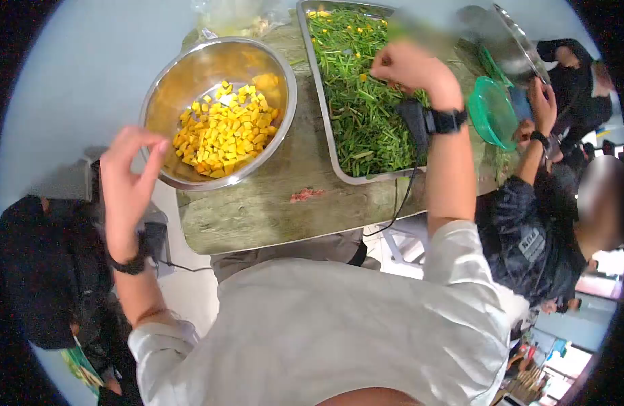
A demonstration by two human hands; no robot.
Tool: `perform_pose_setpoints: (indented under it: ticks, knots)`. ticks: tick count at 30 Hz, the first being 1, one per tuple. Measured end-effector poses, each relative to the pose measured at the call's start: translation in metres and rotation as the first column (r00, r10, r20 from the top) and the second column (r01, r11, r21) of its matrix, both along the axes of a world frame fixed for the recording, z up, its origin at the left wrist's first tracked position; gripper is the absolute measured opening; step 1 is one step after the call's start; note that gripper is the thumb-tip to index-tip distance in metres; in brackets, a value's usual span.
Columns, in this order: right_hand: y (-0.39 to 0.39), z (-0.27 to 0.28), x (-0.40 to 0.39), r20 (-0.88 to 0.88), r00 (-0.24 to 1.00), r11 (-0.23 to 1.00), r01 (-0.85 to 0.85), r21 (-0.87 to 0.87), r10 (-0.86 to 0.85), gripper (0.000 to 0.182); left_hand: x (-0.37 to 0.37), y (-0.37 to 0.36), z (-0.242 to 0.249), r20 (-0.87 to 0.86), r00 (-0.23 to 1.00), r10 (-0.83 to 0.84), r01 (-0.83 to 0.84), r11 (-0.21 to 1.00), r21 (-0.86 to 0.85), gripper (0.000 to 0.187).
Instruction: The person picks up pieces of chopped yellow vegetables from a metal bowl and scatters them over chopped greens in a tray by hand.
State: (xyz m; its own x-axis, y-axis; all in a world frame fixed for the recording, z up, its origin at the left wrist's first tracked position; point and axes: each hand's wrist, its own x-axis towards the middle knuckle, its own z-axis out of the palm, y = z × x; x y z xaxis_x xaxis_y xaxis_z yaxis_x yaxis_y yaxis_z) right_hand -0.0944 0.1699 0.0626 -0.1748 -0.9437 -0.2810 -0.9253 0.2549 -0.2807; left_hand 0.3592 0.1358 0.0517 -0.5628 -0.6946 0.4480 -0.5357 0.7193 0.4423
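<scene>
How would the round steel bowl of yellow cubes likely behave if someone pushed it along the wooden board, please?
The steel bowl would probably slide easily, since its smooth metal sits on the worn wooden board. Its near rim seems to overhang the board's edge, so a push toward the person might tip it. The loose yellow cubes would likely shift and add some weight.

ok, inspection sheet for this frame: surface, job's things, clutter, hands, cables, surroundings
Surface: worn wooden table, small pink scrap.
Job's things: steel bowl of yellow cubes; metal tray of chopped greens.
Clutter: plastic bag, green strainer, steel lid.
Hands: left hand open beside the bowl; right hand closed over the greens, contents unclear.
Cables: black wire from the right wrist.
Surroundings: another person at the right.
</scene>
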Motion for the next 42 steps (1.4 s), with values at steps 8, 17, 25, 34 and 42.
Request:
perform_pose_setpoints:
  ticks: [8,17,25,34,42]
  knots:
    - [-0.044,-0.071,-0.013,-0.429,0.900,0.996,0.084,0.012,-0.071,0.047,0.023,0.041,-0.023,-0.205,0.979,-0.013,0.005,0.999,-0.039,0.007]
    - [-0.044,-0.077,-0.030,-0.338,0.941,0.999,-0.032,-0.015,0.025,0.035,0.047,0.053,-0.043,-0.349,0.937,0.006,0.026,0.996,0.089,0.013]
    - [-0.042,-0.093,-0.032,-0.370,0.929,0.997,-0.039,-0.070,0.010,0.033,0.052,0.055,-0.056,-0.413,0.909,-0.045,0.094,0.991,0.098,0.012]
    - [-0.035,-0.059,-0.026,-0.208,0.976,0.956,-0.120,-0.267,0.065,0.022,0.047,0.061,-0.071,-0.446,0.895,0.001,0.094,0.977,0.191,0.012]
    - [-0.030,0.019,0.115,0.197,0.879,0.793,-0.269,-0.547,0.434,0.026,0.026,0.068,-0.082,-0.456,0.872,0.179,-0.105,0.977,0.184,0.039]
